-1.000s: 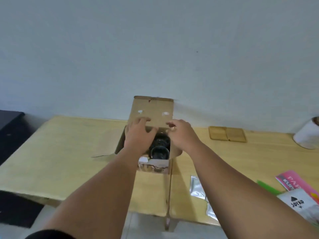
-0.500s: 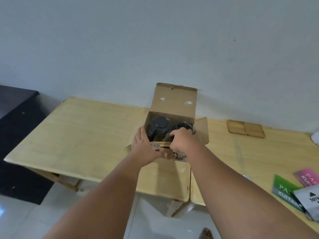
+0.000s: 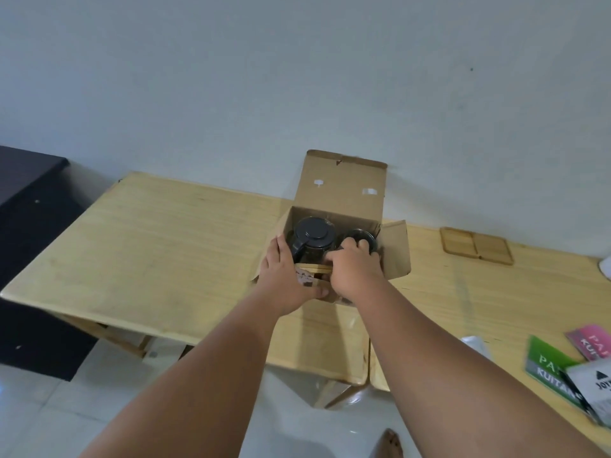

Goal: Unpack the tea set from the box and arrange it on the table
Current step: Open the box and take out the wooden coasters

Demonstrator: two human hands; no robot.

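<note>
An open cardboard box (image 3: pixel 344 190) stands on the light wooden table (image 3: pixel 158 246), its lid flap raised against the wall. Inside I see a dark teapot with a black lid (image 3: pixel 314 234) on the left and a dark round cup (image 3: pixel 362 239) on the right. My left hand (image 3: pixel 287 279) presses flat on the box's near left edge, fingers beside the teapot's handle. My right hand (image 3: pixel 353 272) reaches into the box with fingers curled at the cup's near rim; whether it grips the cup is hidden.
Two flat wooden coasters (image 3: pixel 476 246) lie at the back right. Green (image 3: pixel 549 368) and pink (image 3: pixel 591 342) booklets, a white packet (image 3: pixel 595 388) and a silvery wrapper (image 3: pixel 476 345) lie at the right front. A dark cabinet (image 3: pixel 29 193) stands left of the table.
The lid flap was pushed up and back, exposing the teapot and cup. My right hand has dipped into the box at the cup; my left moved down to the near left edge.
</note>
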